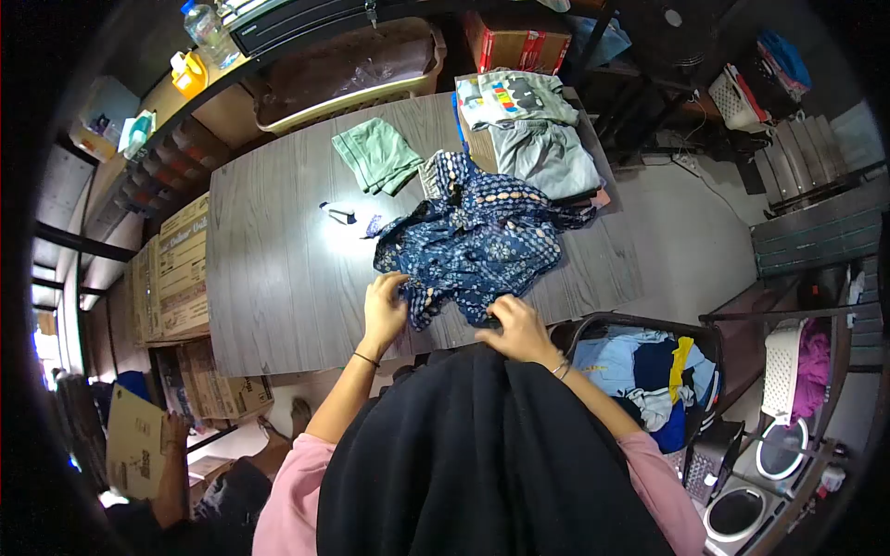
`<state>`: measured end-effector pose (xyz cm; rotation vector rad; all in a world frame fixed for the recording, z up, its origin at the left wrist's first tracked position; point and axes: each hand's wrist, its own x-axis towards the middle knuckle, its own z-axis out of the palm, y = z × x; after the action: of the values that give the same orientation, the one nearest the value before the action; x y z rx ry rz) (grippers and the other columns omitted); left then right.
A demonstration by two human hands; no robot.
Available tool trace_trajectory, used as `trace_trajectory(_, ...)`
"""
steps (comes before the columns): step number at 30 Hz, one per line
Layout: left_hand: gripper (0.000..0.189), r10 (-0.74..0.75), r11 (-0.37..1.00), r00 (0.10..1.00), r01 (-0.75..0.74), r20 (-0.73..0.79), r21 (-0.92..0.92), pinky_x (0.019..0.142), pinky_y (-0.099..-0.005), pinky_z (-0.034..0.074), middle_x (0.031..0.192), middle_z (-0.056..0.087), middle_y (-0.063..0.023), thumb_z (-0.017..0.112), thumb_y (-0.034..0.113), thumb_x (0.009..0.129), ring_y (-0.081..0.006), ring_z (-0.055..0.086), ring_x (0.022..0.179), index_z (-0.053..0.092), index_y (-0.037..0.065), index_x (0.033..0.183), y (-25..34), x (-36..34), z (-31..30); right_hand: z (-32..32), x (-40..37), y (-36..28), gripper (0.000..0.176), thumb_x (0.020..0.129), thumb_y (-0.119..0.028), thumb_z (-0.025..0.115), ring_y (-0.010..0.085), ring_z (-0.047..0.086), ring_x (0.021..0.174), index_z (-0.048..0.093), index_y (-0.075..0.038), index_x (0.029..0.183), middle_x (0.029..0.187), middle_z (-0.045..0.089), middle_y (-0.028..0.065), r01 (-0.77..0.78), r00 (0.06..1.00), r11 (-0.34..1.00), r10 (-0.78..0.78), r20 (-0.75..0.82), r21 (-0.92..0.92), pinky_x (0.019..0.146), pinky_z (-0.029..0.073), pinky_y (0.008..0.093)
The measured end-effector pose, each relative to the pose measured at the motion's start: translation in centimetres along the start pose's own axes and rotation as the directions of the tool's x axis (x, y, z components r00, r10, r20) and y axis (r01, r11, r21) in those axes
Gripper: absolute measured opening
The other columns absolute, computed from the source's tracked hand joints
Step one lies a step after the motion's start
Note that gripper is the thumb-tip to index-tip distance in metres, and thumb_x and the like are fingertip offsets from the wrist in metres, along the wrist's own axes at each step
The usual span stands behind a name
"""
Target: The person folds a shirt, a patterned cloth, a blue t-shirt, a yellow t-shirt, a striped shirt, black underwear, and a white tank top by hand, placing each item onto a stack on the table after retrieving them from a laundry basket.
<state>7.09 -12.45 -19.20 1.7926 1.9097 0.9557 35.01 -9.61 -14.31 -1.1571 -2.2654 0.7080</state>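
A crumpled navy garment with white and peach patterns [477, 222] lies spread on the grey wood-grain table [269, 269] in front of me. My left hand [385, 309] grips its lower left edge with bent fingers. At the lower right edge, the fingers of my right hand [519, 326] are curled onto the cloth. Both hands are close to the table's near side. Left of the garment lies a small white-and-dark item [338, 213] that I cannot make out. A folded green cloth [377, 155] rests farther back.
Folded clothes [547, 157] are stacked at the table's back right. A dark basket of clothes [644, 366] stands to my right. Cardboard boxes [181, 269] line the left side. At lower left, another person's hand [174, 434] touches a cardboard piece [134, 445].
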Motion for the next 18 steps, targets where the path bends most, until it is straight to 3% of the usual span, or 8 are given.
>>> trace_trajectory(2,0.050,0.077,0.992,0.986,-0.091,0.145,0.089,0.090,-0.0393,0.045,0.113,0.058,-0.0102,0.065,-0.003,0.062,-0.0335,0.052,0.102,0.063,0.011,0.110,0.9,0.2,-0.8,1.9,-2.0,-0.1,0.022,0.073,-0.021,0.074,0.0264,0.056,0.099,0.063,-0.006,0.085,0.097,0.059,0.0068,-0.137,0.991,0.973,0.134,-0.028,-0.186,0.083,0.041,0.0409)
trace_trajectory(5,0.037,0.122,0.955,0.940,-0.198,0.320,0.219,0.089,-0.0378,0.043,0.116,0.055,-0.0076,0.065,0.002,0.064,-0.0309,0.051,0.106,0.064,0.010,0.100,-0.5,0.2,-0.9,4.9,-3.5,4.0,0.018,0.075,-0.019,0.069,0.0262,0.055,0.100,0.064,-0.006,0.085,0.098,0.059,0.0070,-0.169,0.985,0.958,0.168,-0.027,-0.233,0.084,0.041,0.0409)
trace_trajectory(9,0.022,0.095,0.927,0.904,-0.233,0.417,0.294,0.095,-0.0428,0.037,0.125,0.053,-0.0079,0.063,0.006,0.068,-0.0308,0.047,0.116,0.062,0.013,0.089,-0.6,1.3,-2.4,-0.6,-1.4,3.2,0.010,0.072,-0.007,0.061,0.0273,0.054,0.105,0.063,-0.007,0.082,0.105,0.061,0.0074,0.001,1.000,0.991,-0.004,-0.026,-0.136,0.089,0.040,0.0389)
trace_trajectory(12,0.019,0.155,0.951,0.914,-0.241,0.376,0.195,0.101,-0.0517,0.028,0.138,0.048,-0.0064,0.065,0.008,0.067,-0.0304,0.039,0.129,0.062,0.013,0.085,1.5,3.5,-4.2,-1.8,-0.5,7.5,0.017,0.073,-0.001,0.053,0.0243,0.056,0.106,0.061,-0.006,0.087,0.119,0.059,0.0106,-0.155,0.987,0.893,0.160,0.024,0.423,0.088,0.045,0.0357)
trace_trajectory(13,0.022,0.148,0.980,0.915,-0.187,0.374,0.070,0.101,-0.0500,0.028,0.136,0.050,-0.0060,0.064,0.008,0.067,-0.0293,0.040,0.129,0.062,0.012,0.089,1.7,4.6,-4.2,-2.2,0.1,8.2,0.019,0.074,-0.001,0.052,0.0208,0.056,0.105,0.060,-0.006,0.091,0.119,0.059,0.0094,-0.209,0.973,0.762,0.222,0.056,0.612,0.086,0.046,0.0336)
trace_trajectory(15,0.025,0.059,0.998,0.919,-0.064,0.389,-0.001,0.099,-0.0494,0.029,0.128,0.056,-0.0047,0.063,0.007,0.070,-0.0277,0.045,0.123,0.062,0.013,0.094,1.5,5.8,-3.0,-2.5,0.9,9.0,0.025,0.077,0.001,0.049,0.0156,0.053,0.106,0.058,-0.007,0.099,0.119,0.058,0.0060,-0.544,0.763,0.278,0.556,0.329,0.791,0.084,0.046,0.0305)
trace_trajectory(16,0.026,0.057,0.992,0.908,-0.097,0.415,0.077,0.098,-0.0485,0.031,0.124,0.058,-0.0048,0.062,0.006,0.071,-0.0273,0.048,0.119,0.062,0.013,0.095,1.4,5.8,-2.6,-2.2,0.6,9.4,0.027,0.079,-0.007,0.060,0.0166,0.056,0.099,0.058,-0.007,0.106,0.112,0.060,0.0065,-0.566,0.680,0.182,0.654,0.330,0.804,0.082,0.047,0.0307)
trace_trajectory(18,0.027,0.047,0.959,0.887,-0.168,0.459,0.228,0.094,-0.0466,0.034,0.115,0.061,-0.0049,0.061,0.005,0.072,-0.0266,0.053,0.112,0.062,0.013,0.098,1.1,6.4,-2.0,0.4,0.0,11.3,0.037,0.076,-0.016,0.070,0.0186,0.059,0.094,0.058,-0.005,0.109,0.106,0.062,0.0075,-0.553,0.697,0.417,0.705,0.128,0.721,0.080,0.048,0.0311)
